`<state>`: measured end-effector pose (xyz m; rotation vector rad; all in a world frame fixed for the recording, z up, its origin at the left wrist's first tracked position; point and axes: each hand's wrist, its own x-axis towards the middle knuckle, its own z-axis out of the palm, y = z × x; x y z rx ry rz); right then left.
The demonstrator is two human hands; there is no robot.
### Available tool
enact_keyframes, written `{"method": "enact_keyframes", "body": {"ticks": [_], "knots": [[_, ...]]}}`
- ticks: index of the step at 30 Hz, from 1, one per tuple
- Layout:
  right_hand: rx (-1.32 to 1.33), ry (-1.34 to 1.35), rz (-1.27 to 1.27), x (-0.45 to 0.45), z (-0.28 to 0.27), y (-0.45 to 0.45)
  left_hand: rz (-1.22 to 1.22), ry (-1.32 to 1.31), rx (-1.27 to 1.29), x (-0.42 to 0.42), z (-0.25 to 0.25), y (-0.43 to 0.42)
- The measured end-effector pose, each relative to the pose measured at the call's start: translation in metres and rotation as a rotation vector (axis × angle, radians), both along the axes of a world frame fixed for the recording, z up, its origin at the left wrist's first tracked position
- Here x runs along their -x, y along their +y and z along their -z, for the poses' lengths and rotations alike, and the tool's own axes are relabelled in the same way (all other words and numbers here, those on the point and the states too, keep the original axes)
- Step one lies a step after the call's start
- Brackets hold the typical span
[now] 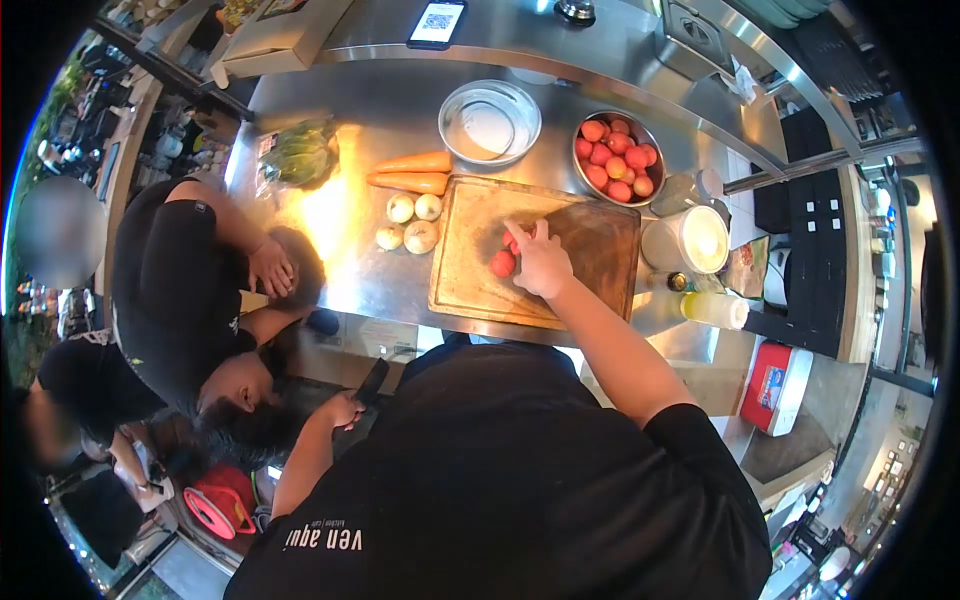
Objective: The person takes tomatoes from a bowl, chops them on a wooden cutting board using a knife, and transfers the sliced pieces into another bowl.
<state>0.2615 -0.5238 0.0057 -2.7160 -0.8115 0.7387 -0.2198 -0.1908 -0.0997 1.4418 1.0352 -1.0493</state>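
Observation:
My left hand (pixel 343 410) hangs low beside my body at the left, closed around the handle of a dark-bladed knife (pixel 373 381). Over the wooden cutting board (pixel 470 215) reaches my right hand (pixel 543 265), its fingers spread and pointing away from me. Red tomatoes (pixel 502 264) lie on the board at its fingertips; one is partly covered by the fingers, and firm grip on it does not show. Behind the board's right corner stands a metal bowl (pixel 656 187) full of tomatoes.
Left of the board are several onions (pixel 421 237), carrots (pixel 410 182) and bagged greens (pixel 298 155). A metal basin (pixel 458 146) stands behind. Containers, including a white tub (pixel 688 241) and a squeeze bottle (pixel 715 310), line the right. A co-worker (pixel 165 270) leans near at left.

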Motion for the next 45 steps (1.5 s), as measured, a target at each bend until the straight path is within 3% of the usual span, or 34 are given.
{"method": "enact_keyframes", "body": {"ticks": [3,5,8,11,13,15,16,17,19,20,23,24,26,30,32,34,35,36,39,41,45], "knots": [[-0.075,-0.003,-0.068,-0.008,0.022,0.002,0.003,0.002,-0.085,0.003,-0.008,-0.018],[-0.102,-0.01,-0.102,-0.011,0.034,-0.001,0.259,-0.094,-0.108,0.007,-0.002,-0.029],[-0.119,-0.021,-0.17,-0.016,0.03,-0.006,0.145,-0.021,-0.224,-0.014,-0.028,-0.06],[-0.147,0.04,-0.243,-0.036,0.035,-0.011,0.061,-0.023,-0.054,-0.006,-0.003,-0.06],[-0.18,0.103,-0.284,-0.057,0.035,-0.007,0.062,-0.051,-0.121,-0.005,-0.003,-0.067],[-0.205,0.516,0.094,-0.079,0.03,0.002,0.059,-0.075,-0.186,-0.008,-0.01,-0.076],[-0.312,0.515,0.061,-0.092,0.035,0.01,0.079,-0.066,-0.215,-0.013,-0.015,-0.077],[-0.428,0.734,0.313,-0.102,0.04,0.015,0.099,-0.056,-0.244,-0.018,-0.022,-0.079],[-0.608,0.778,0.355,-0.131,0.026,0.041,0.175,-0.137,-0.173,0.013,0.031,-0.065],[-0.615,0.686,0.302,-0.146,0.01,0.058,0.26,-0.217,-0.102,0.026,0.05,-0.061],[-0.603,0.441,0.222,-0.179,-0.04,0.11,0.236,-0.053,-0.238,-0.011,-0.002,-0.079],[-0.603,0.442,0.22,-0.193,-0.034,0.122,0.234,-0.052,-0.239,-0.013,-0.002,-0.08],[-0.462,-0.045,-0.046,-0.215,-0.005,0.135,0.219,-0.08,-0.242,-0.014,0.001,-0.082],[-0.395,-0.232,-0.036,-0.193,0.015,0.117,0.287,0.01,-0.269,-0.023,-0.004,-0.082],[-0.635,-0.338,0.029,-0.161,0.004,0.089,0.42,-0.169,-0.348,-0.011,0.017,-0.079],[-0.321,-0.228,0.009,-0.117,-0.012,0.043,0.528,-0.179,-0.351,-0.006,0.027,-0.076],[-0.266,-0.178,-0.027,-0.101,0.025,0.012,0.646,-0.184,-0.363,-0.008,0.03,-0.072],[-0.094,0.016,-0.104,-0.079,0.014,-0.006,0.647,-0.192,-0.368,-0.007,0.034,-0.069],[-0.139,0.084,-0.162,-0.025,0.024,-0.045,0.527,-0.043,-0.224,-0.011,0.038,-0.064],[-0.16,-0.004,-0.171,-0.017,0.043,-0.048,0.686,-0.04,-0.257,-0.019,0.029,-0.062],[-0.321,0.015,-0.129,-0.044,0.055,-0.033,0.724,-0.019,-0.219,-0.033,0.036,-0.047]]}}
